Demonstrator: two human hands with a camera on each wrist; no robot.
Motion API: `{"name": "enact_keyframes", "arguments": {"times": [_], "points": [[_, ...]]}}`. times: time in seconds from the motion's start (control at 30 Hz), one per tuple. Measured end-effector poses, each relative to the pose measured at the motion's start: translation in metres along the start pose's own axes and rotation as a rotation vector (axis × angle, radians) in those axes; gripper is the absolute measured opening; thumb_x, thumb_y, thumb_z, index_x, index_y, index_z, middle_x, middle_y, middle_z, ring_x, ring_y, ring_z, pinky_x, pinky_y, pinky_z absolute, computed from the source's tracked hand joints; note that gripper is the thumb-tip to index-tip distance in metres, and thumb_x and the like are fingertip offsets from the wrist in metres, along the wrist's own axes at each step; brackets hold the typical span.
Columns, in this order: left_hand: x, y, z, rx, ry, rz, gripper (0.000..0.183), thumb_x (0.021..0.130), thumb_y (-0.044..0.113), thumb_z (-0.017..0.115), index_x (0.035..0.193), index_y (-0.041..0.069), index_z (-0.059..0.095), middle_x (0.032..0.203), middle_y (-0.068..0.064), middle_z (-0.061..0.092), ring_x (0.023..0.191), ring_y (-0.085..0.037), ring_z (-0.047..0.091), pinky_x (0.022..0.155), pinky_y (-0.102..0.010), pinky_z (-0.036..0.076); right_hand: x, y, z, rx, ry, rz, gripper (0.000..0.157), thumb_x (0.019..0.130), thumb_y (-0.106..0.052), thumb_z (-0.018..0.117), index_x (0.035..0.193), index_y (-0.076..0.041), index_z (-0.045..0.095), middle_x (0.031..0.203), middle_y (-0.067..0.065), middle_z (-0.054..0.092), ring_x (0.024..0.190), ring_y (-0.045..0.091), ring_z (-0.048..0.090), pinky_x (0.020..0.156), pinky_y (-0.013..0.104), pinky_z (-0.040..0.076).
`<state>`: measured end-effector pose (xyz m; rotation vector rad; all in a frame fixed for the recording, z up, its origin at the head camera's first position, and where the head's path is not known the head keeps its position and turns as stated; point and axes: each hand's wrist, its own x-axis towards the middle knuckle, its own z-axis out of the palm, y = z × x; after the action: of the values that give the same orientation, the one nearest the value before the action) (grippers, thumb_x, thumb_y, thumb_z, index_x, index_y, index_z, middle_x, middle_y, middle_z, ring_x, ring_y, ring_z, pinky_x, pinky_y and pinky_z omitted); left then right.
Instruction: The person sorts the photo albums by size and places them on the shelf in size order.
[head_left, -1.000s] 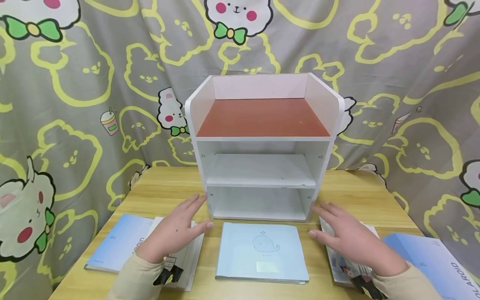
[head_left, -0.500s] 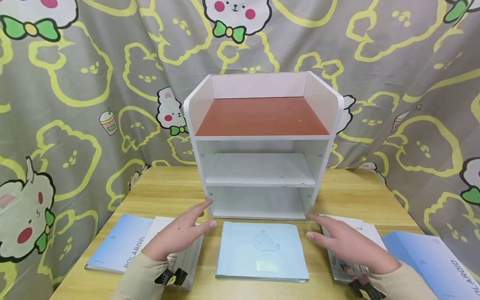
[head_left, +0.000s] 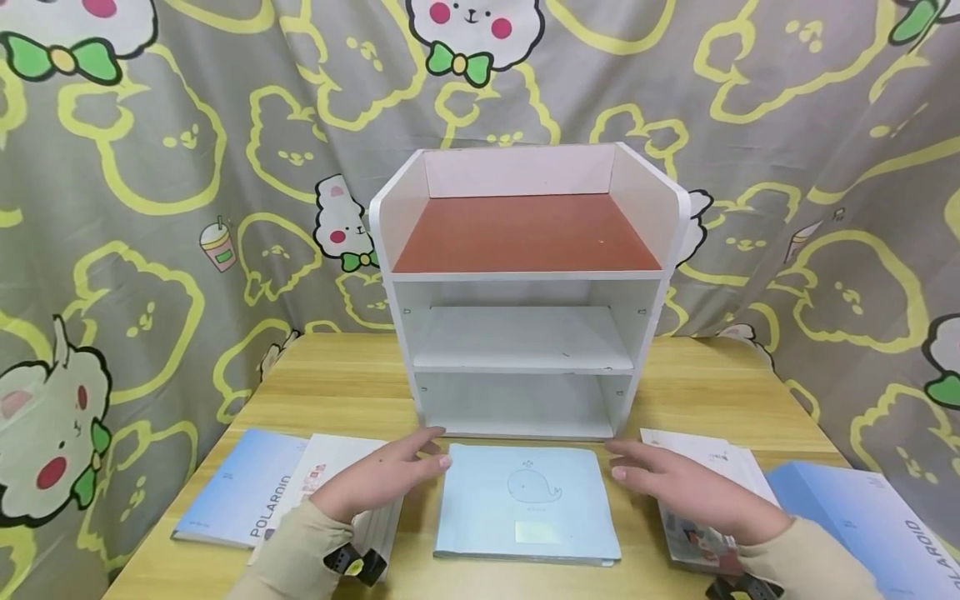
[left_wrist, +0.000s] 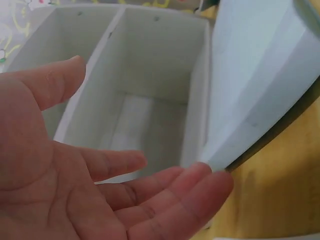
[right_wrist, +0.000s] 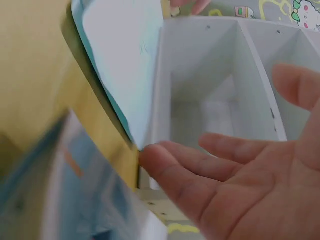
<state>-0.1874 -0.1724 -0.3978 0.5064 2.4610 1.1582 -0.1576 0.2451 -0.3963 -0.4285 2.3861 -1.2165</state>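
Flanking lt-blue bk, L hand & R hand palms-in, fingers loosely extended.

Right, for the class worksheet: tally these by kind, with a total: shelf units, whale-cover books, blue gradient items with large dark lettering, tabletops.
White shelf unit with brown top panel: 1
Light-blue whale-cover book: 1
Blue gradient items with large dark lettering: 2
Yellowish wood-grain tabletop: 1
Total: 5
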Motion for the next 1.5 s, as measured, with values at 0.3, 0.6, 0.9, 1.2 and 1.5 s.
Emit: {"name": "enact_keyframes", "arguments": {"times": [0.3,0.6,0.9,1.2,1.5], "points": [[0.004,-0.003,0.01,-0.154,-0.078,-0.063,0.076,0.102,0.046,0.058,0.156,0.001,0.031,0.127,-0.016,0.057,0.105,-0.031,0.064,0.086,-0.049,0.057,-0.004,0.013,-0.002,0.465,-0.131,-0.003,0.071,0.11,-0.036,0.04,0.158,0.008,0.011,0.154,0.037,0.029,0.139,0.048,0.038,0.106,0.046,0.046],[0.004,-0.013,0.013,-0.287,-0.114,-0.117,0.081,0.102,0.047,0.057,0.156,-0.004,0.027,0.097,-0.019,0.063,0.082,-0.034,0.07,0.082,-0.047,0.058,-0.001,0.02,0.006,0.673,-0.162,0.087,0.08,0.11,-0.042,0.036,0.155,0.014,0.001,0.153,0.042,0.025,0.139,0.051,0.037,0.105,0.055,0.044],[0.004,-0.017,0.014,-0.37,-0.13,-0.154,0.08,0.102,0.044,0.058,0.153,-0.01,0.029,0.106,-0.02,0.063,0.083,-0.035,0.07,0.072,-0.045,0.06,0.0,0.025,0.012,0.722,-0.164,0.111,0.08,0.109,-0.042,0.039,0.155,0.014,0.005,0.152,0.039,0.03,0.138,0.048,0.04,0.103,0.055,0.046],[0.006,-0.023,0.014,-0.391,-0.153,-0.183,0.082,0.102,0.041,0.059,0.153,-0.012,0.025,0.114,-0.018,0.065,0.082,-0.035,0.071,0.071,-0.046,0.061,0.002,0.026,0.019,0.752,-0.158,0.103,0.081,0.109,-0.041,0.039,0.155,0.014,0.001,0.153,0.04,0.028,0.139,0.048,0.039,0.104,0.058,0.044],[0.01,-0.031,0.02,-0.5,-0.168,-0.17,0.073,0.101,0.032,0.06,0.149,-0.014,0.031,0.11,-0.021,0.063,0.096,-0.03,0.067,0.074,-0.046,0.061,0.005,0.023,0.027,0.764,-0.11,0.108,0.081,0.109,-0.041,0.041,0.154,0.015,0.003,0.153,0.04,0.028,0.137,0.046,0.042,0.104,0.056,0.044]]}}
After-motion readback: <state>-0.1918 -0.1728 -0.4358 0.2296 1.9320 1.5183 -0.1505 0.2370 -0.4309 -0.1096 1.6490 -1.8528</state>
